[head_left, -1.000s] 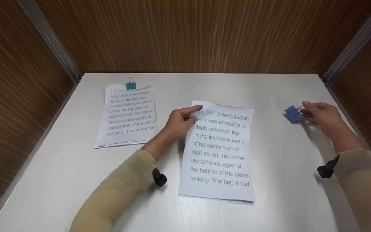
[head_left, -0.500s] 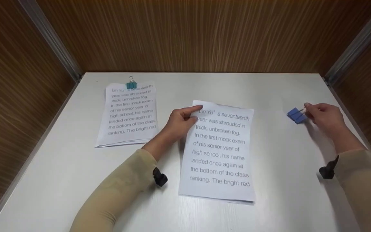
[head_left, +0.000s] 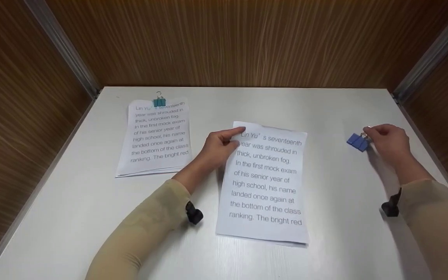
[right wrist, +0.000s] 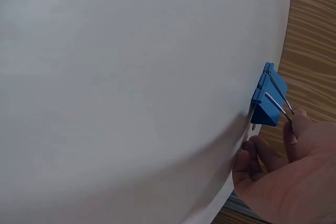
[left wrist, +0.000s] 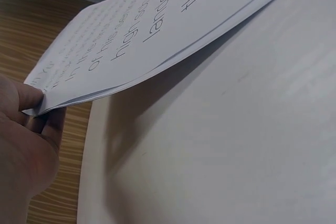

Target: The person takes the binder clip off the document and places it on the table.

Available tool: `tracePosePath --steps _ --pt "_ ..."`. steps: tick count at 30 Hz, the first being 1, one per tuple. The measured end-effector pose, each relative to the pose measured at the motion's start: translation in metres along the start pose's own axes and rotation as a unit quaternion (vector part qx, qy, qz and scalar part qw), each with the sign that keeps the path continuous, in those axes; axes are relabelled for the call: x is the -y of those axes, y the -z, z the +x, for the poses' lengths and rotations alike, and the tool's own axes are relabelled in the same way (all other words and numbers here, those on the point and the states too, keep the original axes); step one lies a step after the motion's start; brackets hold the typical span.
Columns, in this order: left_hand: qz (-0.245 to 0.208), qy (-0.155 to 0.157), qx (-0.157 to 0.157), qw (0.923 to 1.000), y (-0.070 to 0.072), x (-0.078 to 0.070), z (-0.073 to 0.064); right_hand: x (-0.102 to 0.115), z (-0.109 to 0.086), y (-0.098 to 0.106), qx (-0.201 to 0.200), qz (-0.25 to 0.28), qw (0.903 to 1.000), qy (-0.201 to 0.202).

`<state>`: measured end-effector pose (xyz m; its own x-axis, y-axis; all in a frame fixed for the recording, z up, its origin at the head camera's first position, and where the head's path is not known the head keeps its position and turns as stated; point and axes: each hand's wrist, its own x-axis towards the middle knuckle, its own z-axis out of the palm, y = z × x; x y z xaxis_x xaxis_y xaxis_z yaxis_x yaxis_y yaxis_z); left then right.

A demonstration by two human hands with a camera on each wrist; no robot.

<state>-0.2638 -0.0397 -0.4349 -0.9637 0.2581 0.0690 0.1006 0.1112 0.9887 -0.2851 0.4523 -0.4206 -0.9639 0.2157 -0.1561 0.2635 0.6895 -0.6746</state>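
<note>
A stack of printed sheets [head_left: 265,182] lies at the middle of the table, its upper left part lifted a little. My left hand [head_left: 218,149] pinches that upper left edge, thumb on top and fingers beneath, as the left wrist view shows of the sheets [left wrist: 131,40]. Over at the right, my right hand [head_left: 391,144] holds a blue binder clip [head_left: 358,142] by a wire handle. In the right wrist view the blue clip [right wrist: 270,98] hangs above the table surface, its metal handles pointing toward the thumb and its mouth apart from any paper.
Another stack of printed sheets [head_left: 158,136] lies at the left, with a teal binder clip [head_left: 159,102] on its top edge. The white table [head_left: 336,241] is bounded by wood-patterned panels [head_left: 243,42] at the back and sides.
The blue binder clip has turned in my right hand and shifted slightly to the right and down. My left hand and the stack it pinches stay nearly still.
</note>
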Motion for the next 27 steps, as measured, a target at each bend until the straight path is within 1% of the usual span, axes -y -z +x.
tracePosePath --steps 5,9,11,15,19,24,27 --pt "-0.003 0.002 0.0 1.0 -0.002 0.001 0.001 0.0 -0.004 0.002 -0.006 0.025 0.9997 0.0" --pt "0.006 0.006 0.0 1.0 -0.003 0.004 0.003 0.005 -0.008 0.003 -0.031 0.035 0.9989 0.002" --pt "0.013 0.011 -0.004 0.9998 -0.003 0.007 0.004 0.009 -0.01 0.002 -0.043 0.034 0.9984 0.012" --pt "0.029 0.022 -0.011 0.9993 -0.001 0.014 0.008 0.021 -0.016 0.0 -0.051 0.028 0.9973 0.044" --pt "0.043 0.036 -0.01 0.9984 0.001 0.019 0.01 0.034 -0.025 -0.006 -0.042 0.019 0.9961 0.076" --pt "0.058 0.055 0.005 0.9968 0.002 0.023 0.012 0.052 -0.043 -0.019 -0.028 -0.001 0.9915 0.127" --pt "0.09 0.05 0.02 0.9945 0.001 0.022 0.013 0.063 -0.058 -0.031 -0.023 -0.021 0.9846 0.172"
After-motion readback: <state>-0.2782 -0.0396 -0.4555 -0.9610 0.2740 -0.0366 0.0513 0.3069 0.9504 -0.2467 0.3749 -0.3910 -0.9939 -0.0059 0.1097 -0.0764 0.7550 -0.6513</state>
